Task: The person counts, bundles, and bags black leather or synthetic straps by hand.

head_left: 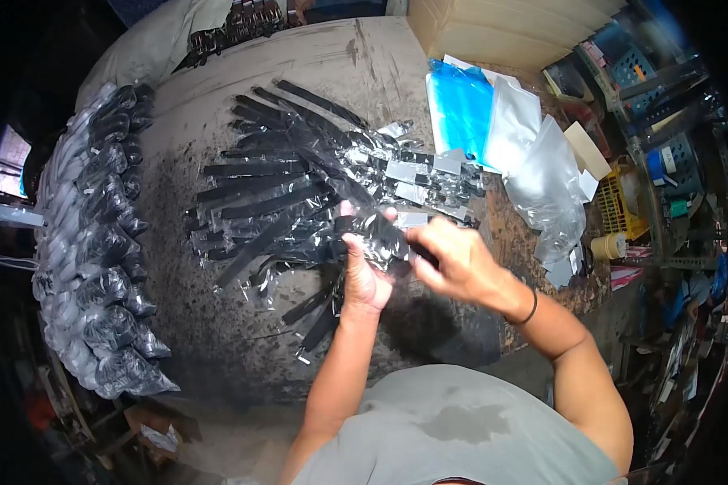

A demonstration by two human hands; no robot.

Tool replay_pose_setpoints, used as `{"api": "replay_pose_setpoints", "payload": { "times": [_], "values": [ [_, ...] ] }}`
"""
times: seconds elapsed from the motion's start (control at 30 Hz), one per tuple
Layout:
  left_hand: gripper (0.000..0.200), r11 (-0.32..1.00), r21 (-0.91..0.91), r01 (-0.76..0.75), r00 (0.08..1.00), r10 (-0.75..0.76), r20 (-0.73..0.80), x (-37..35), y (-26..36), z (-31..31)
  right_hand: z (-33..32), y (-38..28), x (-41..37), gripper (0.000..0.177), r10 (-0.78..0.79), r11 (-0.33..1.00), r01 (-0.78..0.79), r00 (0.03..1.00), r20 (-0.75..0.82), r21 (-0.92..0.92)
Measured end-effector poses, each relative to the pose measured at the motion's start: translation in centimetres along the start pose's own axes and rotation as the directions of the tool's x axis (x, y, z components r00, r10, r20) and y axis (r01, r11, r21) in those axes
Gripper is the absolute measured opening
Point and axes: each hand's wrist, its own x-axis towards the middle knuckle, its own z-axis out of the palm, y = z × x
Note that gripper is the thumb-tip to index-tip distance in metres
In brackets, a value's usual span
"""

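Note:
My left hand (364,279) is closed round a bunched black strap in clear plastic (377,236), held above the near side of the pile. My right hand (461,263) is beside it, its fingers pinched together at the right end of the same bundle. The exact spot it grips is partly hidden by the fingers. Behind and left of both hands spreads a fanned pile of black straps in clear plastic sleeves (259,190). Several small grey-white cards (412,192) lie among the right ends of the pile.
Filled clear bags with black contents (109,259) are stacked along the left side of the worn table (198,323). A blue plastic packet (461,109) and clear plastic bags (546,182) lie at the right. Beyond are a cardboard box (501,32), a yellow basket (619,202) and crowded shelves.

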Motion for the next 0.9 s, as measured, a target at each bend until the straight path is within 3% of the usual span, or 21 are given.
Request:
{"api": "replay_pose_setpoints", "payload": {
  "times": [0.07, 0.13, 0.2, 0.27, 0.37, 0.4, 0.47, 0.5, 0.57, 0.67, 0.77, 0.8, 0.87, 0.9],
  "values": [
    [0.065, 0.990, 0.125, -0.071, 0.997, 0.069, 0.023, -0.3, 1.3, -0.5, 1.5, -0.7, -2.0, 0.041, 0.074, 0.992, -0.075, 0.997, 0.013, 0.102],
    [0.059, 0.985, 0.133, -0.110, 0.994, 0.105, 0.043, -1.4, 2.6, -0.7, 0.6, -1.6, -1.7, 0.046, 0.066, 0.950, -0.116, 0.982, 0.177, 0.291],
    [0.059, 0.994, -0.010, -0.112, 0.988, 0.112, 0.102, -2.9, 4.7, -0.1, 1.1, 0.3, -1.0, 0.038, -0.029, 0.909, -0.078, 0.968, 0.249, 0.408],
    [0.056, 0.985, -0.034, -0.168, 0.970, 0.171, 0.175, -4.7, 7.4, 0.2, 2.0, 3.6, 0.7, 0.034, -0.015, 0.951, -0.034, 0.988, 0.156, 0.309],
    [0.048, 0.950, -0.256, -0.176, 0.885, 0.267, 0.382, -9.1, 13.7, 0.5, 6.4, 11.3, 3.1, 0.030, 0.190, 0.980, -0.190, 0.982, 0.010, 0.063],
    [0.047, 0.949, -0.169, -0.267, 0.869, 0.313, 0.384, -11.3, 16.1, 1.7, 7.8, 13.7, 3.7, 0.031, 0.210, 0.976, -0.210, 0.978, -0.003, -0.059],
    [0.059, 0.887, -0.142, -0.439, 0.709, 0.439, 0.552, -14.5, 19.6, 2.3, 9.7, 15.5, 5.0, 0.036, 0.274, 0.951, -0.272, 0.962, -0.013, -0.147],
    [0.062, 0.872, -0.136, -0.471, 0.695, 0.461, 0.551, -15.9, 20.4, 3.7, 10.5, 16.0, 5.6, 0.046, 0.251, 0.949, -0.247, 0.968, -0.008, -0.197],
    [0.064, 0.851, -0.127, -0.510, 0.677, 0.488, 0.551, -16.9, 20.7, 4.9, 11.9, 16.2, 6.7, 0.048, 0.276, 0.934, -0.268, 0.961, 0.001, -0.235],
    [0.064, 0.911, -0.044, -0.410, 0.796, 0.381, 0.469, -16.7, 19.9, 3.9, 13.3, 16.8, 7.7, 0.050, 0.335, 0.901, -0.308, 0.941, 0.040, -0.305],
    [0.059, 0.958, -0.126, -0.256, 0.936, 0.278, 0.215, -14.0, 16.0, -0.2, 13.7, 17.5, 8.4, 0.046, 0.390, 0.868, -0.342, 0.918, 0.069, -0.361],
    [0.063, 0.979, -0.007, -0.202, 0.976, 0.202, 0.077, -12.8, 14.9, -2.0, 13.1, 17.2, 8.7, 0.042, 0.393, 0.869, -0.330, 0.913, 0.108, -0.368],
    [0.072, 0.988, 0.144, -0.061, 0.997, 0.068, -0.044, -9.6, 11.5, -4.6, 12.5, 17.9, 9.2, 0.038, 0.320, 0.935, -0.290, 0.938, 0.132, -0.206],
    [0.073, 0.989, 0.150, -0.016, 0.997, 0.027, -0.071, -8.1, 9.8, -5.7, 11.8, 16.7, 9.6, 0.036, 0.259, 0.954, -0.248, 0.965, 0.047, -0.171]
  ]
}}
